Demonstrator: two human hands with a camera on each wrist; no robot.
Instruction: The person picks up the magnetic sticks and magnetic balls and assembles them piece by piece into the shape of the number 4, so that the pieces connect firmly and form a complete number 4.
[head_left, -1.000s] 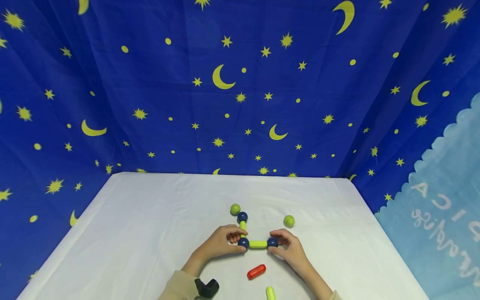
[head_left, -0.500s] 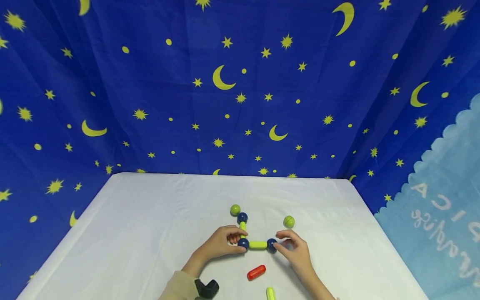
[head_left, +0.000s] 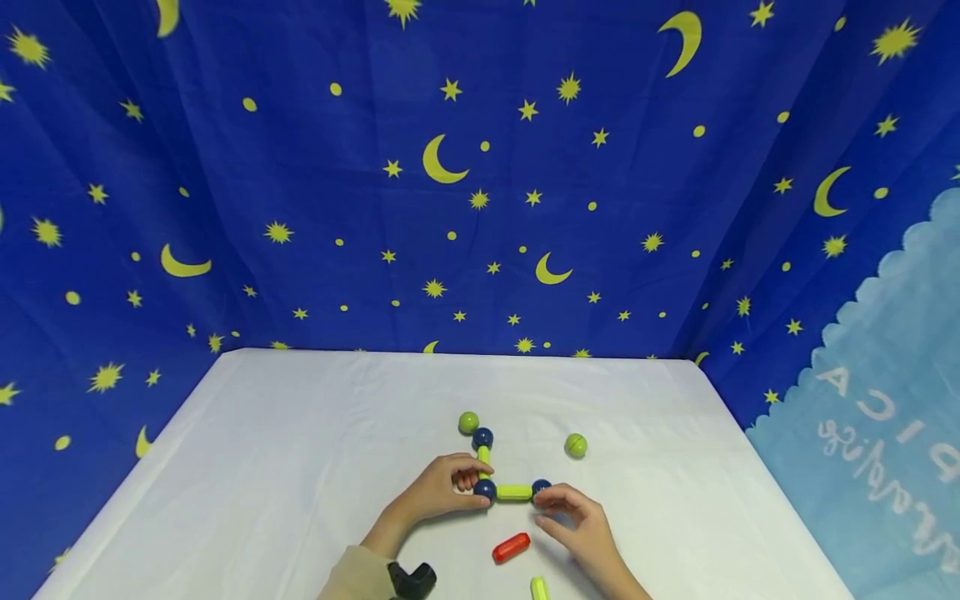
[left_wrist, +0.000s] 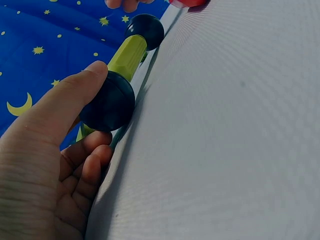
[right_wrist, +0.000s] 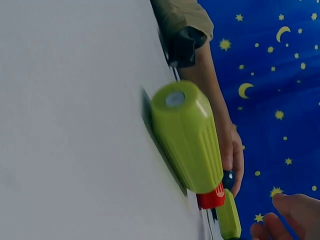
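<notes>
My left hand (head_left: 438,485) pinches the dark blue corner ball (head_left: 485,490) of an L-shaped piece made of magnetic building balls and rods. From that ball one yellow-green rod (head_left: 484,456) leads away to a far blue ball (head_left: 483,437). A second yellow-green rod (head_left: 513,492) runs right to another blue ball (head_left: 541,486). My right hand (head_left: 585,527) is beside this right ball, its fingers loosely bent and partly covering it in the head view. Thumb and fingers are apart, with nothing between them; the left wrist view shows the fingertips (left_wrist: 129,4) just off the ball.
A green ball (head_left: 468,422) lies against the far blue ball, and another green ball (head_left: 576,446) sits farther right. Nearer me are a red rod (head_left: 512,547) and a loose yellow-green rod (right_wrist: 190,140). A star-patterned blue cloth (head_left: 375,208) hangs behind the white table (head_left: 315,417).
My right hand has let go of the right blue ball and shifted nearer to me, its thumb now off the ball. My left hand keeps its hold on the corner ball.
</notes>
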